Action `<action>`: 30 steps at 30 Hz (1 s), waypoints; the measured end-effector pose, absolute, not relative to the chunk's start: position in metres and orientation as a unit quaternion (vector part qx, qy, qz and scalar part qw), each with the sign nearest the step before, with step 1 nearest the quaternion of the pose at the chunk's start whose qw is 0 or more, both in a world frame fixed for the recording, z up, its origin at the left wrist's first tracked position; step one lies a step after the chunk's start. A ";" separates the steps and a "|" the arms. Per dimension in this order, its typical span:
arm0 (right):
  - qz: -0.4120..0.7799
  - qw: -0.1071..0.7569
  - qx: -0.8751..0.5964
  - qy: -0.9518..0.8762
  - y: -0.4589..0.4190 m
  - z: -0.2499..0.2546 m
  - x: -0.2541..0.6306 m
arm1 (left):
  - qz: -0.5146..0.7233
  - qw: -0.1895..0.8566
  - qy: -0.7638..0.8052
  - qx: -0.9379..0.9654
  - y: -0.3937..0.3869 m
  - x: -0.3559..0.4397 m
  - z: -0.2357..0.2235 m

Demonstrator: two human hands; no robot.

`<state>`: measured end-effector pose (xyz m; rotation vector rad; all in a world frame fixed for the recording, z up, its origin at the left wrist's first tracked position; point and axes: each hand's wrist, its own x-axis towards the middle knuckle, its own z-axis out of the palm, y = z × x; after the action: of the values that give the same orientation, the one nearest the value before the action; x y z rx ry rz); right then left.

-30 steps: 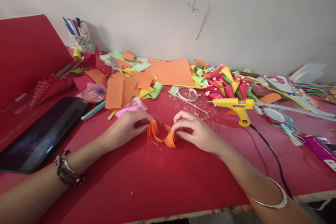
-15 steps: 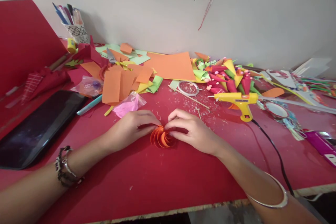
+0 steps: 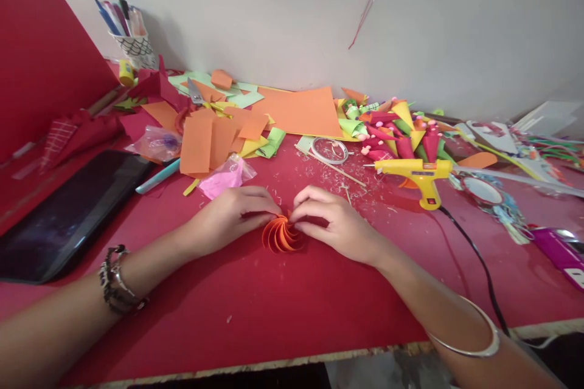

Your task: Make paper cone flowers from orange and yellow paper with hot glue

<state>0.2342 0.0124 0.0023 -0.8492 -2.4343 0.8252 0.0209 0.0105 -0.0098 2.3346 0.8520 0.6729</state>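
Curved orange paper strips fan out from a shared centre, forming a paper-strip flower (image 3: 281, 237) low over the red tabletop (image 3: 255, 316). My left hand (image 3: 241, 216) pinches its upper left part between thumb and fingers. From the other side, my right hand (image 3: 331, 222) closes its thumb and fingertips on the upper right part. The far side of the flower is hidden behind my fingers. Just beyond my left hand lies a pink piece in a clear plastic bag (image 3: 223, 179).
A yellow glue gun (image 3: 417, 173) lies to the right, its black cord (image 3: 472, 255) running to the front edge. Orange paper sheets (image 3: 296, 112), scissors (image 3: 195, 92) and small paper cones (image 3: 404, 134) crowd the back. A dark tablet (image 3: 68, 219) rests at left.
Both hands stay on the orange paper flower, with only slight finger movement. The whole view has shifted a little.
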 end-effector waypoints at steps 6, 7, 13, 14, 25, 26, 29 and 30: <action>0.288 0.214 -0.310 -0.880 0.012 0.002 0.234 | 0.256 0.281 0.304 0.874 0.012 0.020 -0.010; 0.288 0.214 -0.310 -0.880 0.013 0.002 0.234 | 0.258 0.280 0.303 0.874 0.012 0.020 -0.011; 0.293 0.218 -0.311 -0.877 0.014 0.000 0.233 | 0.250 0.274 0.308 0.876 0.010 0.022 -0.011; 0.296 0.219 -0.311 -0.876 0.013 0.000 0.233 | 0.253 0.265 0.317 0.875 0.010 0.022 -0.010; 0.260 0.294 -0.296 -0.871 0.005 0.009 0.237 | 0.284 0.215 0.319 0.878 0.006 0.013 0.003; 0.257 0.289 -0.287 -0.877 0.005 0.008 0.237 | 0.280 0.219 0.314 0.880 0.006 0.014 0.003; 0.255 0.274 -0.270 -0.887 0.005 0.007 0.237 | 0.275 0.216 0.309 0.885 0.005 0.016 0.001; 0.254 0.269 -0.267 -0.890 0.005 0.006 0.237 | 0.273 0.212 0.309 0.886 0.005 0.016 0.001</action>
<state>0.2369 0.0048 0.0060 -0.7209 -2.3984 0.6856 0.0162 0.0053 0.0009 2.4599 0.8589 0.7592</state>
